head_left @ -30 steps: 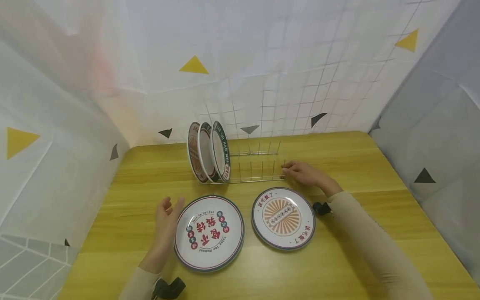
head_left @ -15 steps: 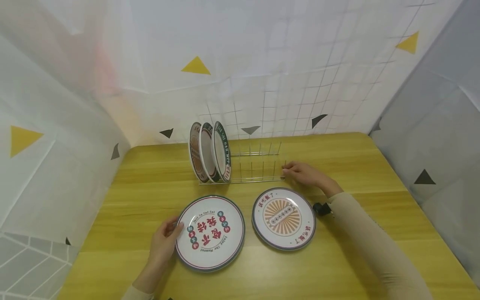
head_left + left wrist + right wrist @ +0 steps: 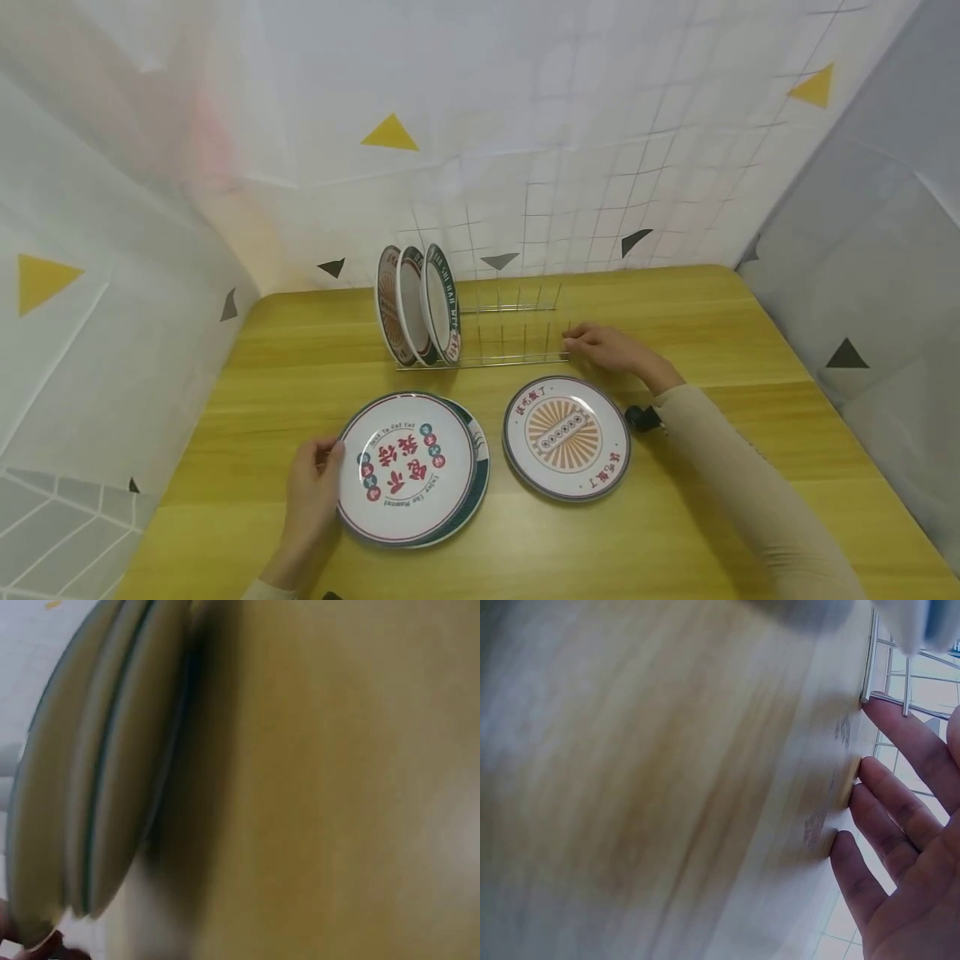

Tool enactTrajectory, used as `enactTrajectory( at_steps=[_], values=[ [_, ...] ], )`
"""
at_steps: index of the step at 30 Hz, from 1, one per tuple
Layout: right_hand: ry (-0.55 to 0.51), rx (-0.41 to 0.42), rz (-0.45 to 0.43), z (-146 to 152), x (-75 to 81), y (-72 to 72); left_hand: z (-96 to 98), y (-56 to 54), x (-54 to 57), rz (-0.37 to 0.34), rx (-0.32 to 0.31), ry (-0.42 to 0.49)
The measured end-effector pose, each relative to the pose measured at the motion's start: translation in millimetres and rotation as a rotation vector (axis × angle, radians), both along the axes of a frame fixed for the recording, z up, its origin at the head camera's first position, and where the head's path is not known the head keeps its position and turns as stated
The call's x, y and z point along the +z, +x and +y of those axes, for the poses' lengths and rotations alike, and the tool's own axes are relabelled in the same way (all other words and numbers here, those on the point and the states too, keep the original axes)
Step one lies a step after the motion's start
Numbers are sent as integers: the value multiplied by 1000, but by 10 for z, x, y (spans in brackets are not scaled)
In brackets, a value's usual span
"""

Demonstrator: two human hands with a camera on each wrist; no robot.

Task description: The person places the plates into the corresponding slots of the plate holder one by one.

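Left hand (image 3: 309, 490): It pinches the left edge of the top plate, thumb on top. Taking this plate off its pile looks like the step in hand.
Top plate (image 3: 405, 500): One, white with red writing. It sits a bit to the left on the pile. A clean lift would seem to need a firm pinch and no bump to the rest.
Plates below (image 3: 477, 490): A green rim peeks out on the right. The left wrist view seems to show two.
Standing plates (image 3: 414, 304): Three, in the left part of the rack, leaning a little.
Wire rack (image 3: 517, 362): One, behind the flat plates.
Sunburst plate (image 3: 566, 467): Flat on the table (image 3: 690, 333), in front of the rack. Nobody can tell if more hide under it.
Right hand (image 3: 613, 348): Fingers nearly straight, touching the rack's right end.
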State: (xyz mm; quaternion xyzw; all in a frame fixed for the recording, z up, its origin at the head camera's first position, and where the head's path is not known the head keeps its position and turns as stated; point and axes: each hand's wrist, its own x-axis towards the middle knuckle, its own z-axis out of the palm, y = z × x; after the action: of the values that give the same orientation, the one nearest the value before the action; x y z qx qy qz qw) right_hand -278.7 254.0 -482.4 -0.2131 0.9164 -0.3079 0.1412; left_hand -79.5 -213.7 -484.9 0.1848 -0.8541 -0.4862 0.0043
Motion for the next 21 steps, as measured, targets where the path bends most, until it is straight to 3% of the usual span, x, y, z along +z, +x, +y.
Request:
enactTrajectory(
  at_steps=[4,8,12,18,21],
  values=[
    [-4,2,5,-7,12,4,-102,14,132,35,4,-9],
    [-14,0,4,-3,11,1,-177,20,259,3,-27,-54],
    [-17,-1,2,-5,14,-2,-206,33,310,-31,-36,-56],
    [-2,-4,8,-7,3,3,-240,39,447,-74,-79,31],
    [-10,3,10,-4,-3,2,-222,47,543,-63,-101,59]
  ],
)
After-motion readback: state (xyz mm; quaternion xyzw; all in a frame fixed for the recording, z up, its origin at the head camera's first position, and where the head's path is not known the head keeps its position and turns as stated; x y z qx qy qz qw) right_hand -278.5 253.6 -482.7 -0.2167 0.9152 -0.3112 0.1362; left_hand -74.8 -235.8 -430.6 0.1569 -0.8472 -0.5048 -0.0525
